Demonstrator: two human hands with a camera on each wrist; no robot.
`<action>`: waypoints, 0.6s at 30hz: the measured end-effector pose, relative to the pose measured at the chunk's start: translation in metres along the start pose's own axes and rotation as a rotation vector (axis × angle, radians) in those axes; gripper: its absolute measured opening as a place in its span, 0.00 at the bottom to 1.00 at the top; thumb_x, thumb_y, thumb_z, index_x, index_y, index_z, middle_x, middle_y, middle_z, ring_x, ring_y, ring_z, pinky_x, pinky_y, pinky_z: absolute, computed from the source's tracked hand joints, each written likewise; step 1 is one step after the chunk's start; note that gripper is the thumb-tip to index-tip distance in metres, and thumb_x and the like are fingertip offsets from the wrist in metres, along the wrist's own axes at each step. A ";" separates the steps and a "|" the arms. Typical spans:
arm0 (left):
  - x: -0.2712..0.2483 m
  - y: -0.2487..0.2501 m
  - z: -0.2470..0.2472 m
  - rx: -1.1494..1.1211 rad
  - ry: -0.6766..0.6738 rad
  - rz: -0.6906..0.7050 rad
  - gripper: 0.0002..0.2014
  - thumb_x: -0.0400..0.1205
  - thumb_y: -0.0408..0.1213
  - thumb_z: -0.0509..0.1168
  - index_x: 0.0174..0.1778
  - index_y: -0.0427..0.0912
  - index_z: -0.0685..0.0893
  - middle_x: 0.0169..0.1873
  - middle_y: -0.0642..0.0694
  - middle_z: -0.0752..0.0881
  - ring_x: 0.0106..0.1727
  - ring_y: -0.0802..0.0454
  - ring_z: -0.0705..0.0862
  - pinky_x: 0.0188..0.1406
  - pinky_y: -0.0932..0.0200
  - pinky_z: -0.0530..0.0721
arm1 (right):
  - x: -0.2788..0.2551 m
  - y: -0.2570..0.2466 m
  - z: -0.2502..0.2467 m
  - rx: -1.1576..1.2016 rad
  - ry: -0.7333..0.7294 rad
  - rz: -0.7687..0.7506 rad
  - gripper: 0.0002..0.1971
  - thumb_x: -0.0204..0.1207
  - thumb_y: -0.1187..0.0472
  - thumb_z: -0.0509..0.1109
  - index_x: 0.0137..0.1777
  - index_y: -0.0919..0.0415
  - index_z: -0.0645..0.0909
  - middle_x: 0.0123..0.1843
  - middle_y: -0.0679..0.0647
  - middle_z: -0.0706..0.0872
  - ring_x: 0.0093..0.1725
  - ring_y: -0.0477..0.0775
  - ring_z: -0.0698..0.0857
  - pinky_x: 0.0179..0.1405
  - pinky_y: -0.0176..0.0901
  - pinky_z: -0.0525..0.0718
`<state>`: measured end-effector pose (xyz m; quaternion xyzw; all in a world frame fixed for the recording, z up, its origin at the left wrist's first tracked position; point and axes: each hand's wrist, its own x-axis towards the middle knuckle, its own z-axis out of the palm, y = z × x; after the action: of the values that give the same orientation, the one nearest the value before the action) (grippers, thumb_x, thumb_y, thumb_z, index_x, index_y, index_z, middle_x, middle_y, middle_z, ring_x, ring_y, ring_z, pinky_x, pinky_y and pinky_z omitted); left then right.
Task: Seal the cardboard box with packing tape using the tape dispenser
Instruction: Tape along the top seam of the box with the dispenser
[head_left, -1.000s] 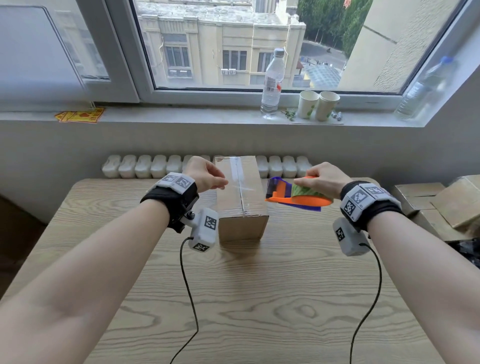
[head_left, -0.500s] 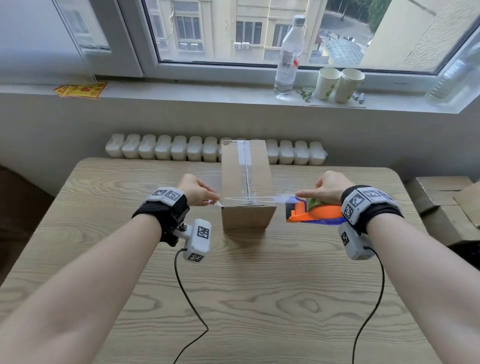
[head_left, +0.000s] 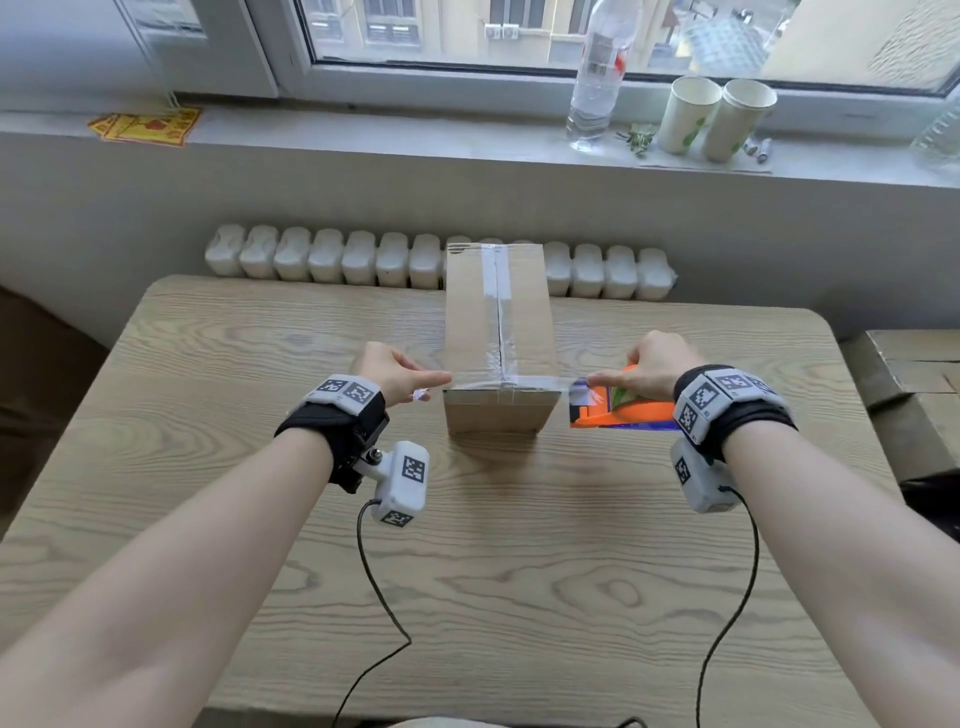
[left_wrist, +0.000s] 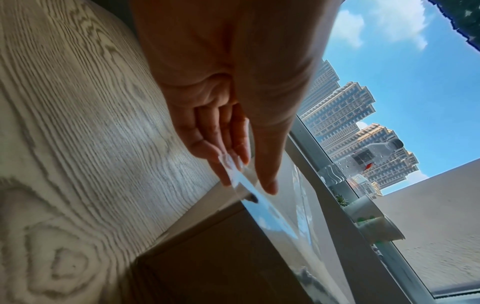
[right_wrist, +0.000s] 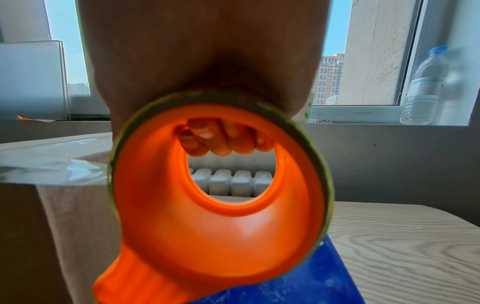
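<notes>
A tall brown cardboard box (head_left: 496, 332) lies lengthwise on the wooden table (head_left: 467, 571), with clear tape along its top seam. A strip of clear tape (head_left: 506, 383) stretches across the box's near top edge. My left hand (head_left: 400, 376) pinches the strip's free end (left_wrist: 237, 175) just left of the box (left_wrist: 221, 257). My right hand (head_left: 652, 364) grips the orange and blue tape dispenser (head_left: 618, 408) just right of the box, its fingers curled through the roll's core (right_wrist: 223, 142). In the right wrist view the dispenser (right_wrist: 215, 205) fills the frame and the tape (right_wrist: 52, 164) runs left over the box (right_wrist: 52, 236).
A white radiator (head_left: 332, 257) stands behind the table. The windowsill holds a water bottle (head_left: 597, 78), two paper cups (head_left: 717, 119) and yellow leaflets (head_left: 145, 124). Stacked cardboard boxes (head_left: 914, 374) stand off the table's right edge. Wrist camera cables (head_left: 379, 597) trail over the near table.
Both hands have drawn toward me along the box, carrying the stretched tape from mid-box to its near top edge. The head view has tilted down.
</notes>
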<state>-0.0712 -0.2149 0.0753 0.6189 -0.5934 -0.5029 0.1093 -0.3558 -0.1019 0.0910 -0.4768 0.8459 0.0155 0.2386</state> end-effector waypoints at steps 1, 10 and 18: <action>0.001 -0.001 0.001 0.009 0.003 -0.007 0.21 0.60 0.47 0.82 0.35 0.31 0.89 0.33 0.36 0.91 0.35 0.52 0.90 0.54 0.48 0.89 | 0.001 0.000 0.001 -0.001 0.003 -0.005 0.32 0.62 0.30 0.72 0.18 0.58 0.66 0.21 0.54 0.72 0.25 0.54 0.73 0.22 0.42 0.65; 0.006 0.005 0.008 0.146 0.114 0.023 0.18 0.63 0.53 0.79 0.28 0.41 0.87 0.26 0.46 0.89 0.37 0.52 0.86 0.37 0.59 0.82 | 0.015 0.006 0.015 0.031 0.045 -0.026 0.33 0.60 0.29 0.71 0.17 0.59 0.69 0.20 0.56 0.75 0.29 0.58 0.78 0.31 0.46 0.76; 0.013 0.008 0.010 0.267 0.171 0.032 0.28 0.66 0.54 0.77 0.55 0.38 0.85 0.52 0.41 0.88 0.58 0.43 0.84 0.53 0.53 0.80 | 0.016 0.000 0.021 0.020 0.112 -0.019 0.34 0.60 0.29 0.71 0.16 0.58 0.65 0.18 0.54 0.71 0.25 0.57 0.74 0.27 0.44 0.71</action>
<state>-0.0871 -0.2235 0.0702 0.6590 -0.6531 -0.3634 0.0842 -0.3547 -0.1099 0.0660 -0.4824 0.8535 -0.0222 0.1957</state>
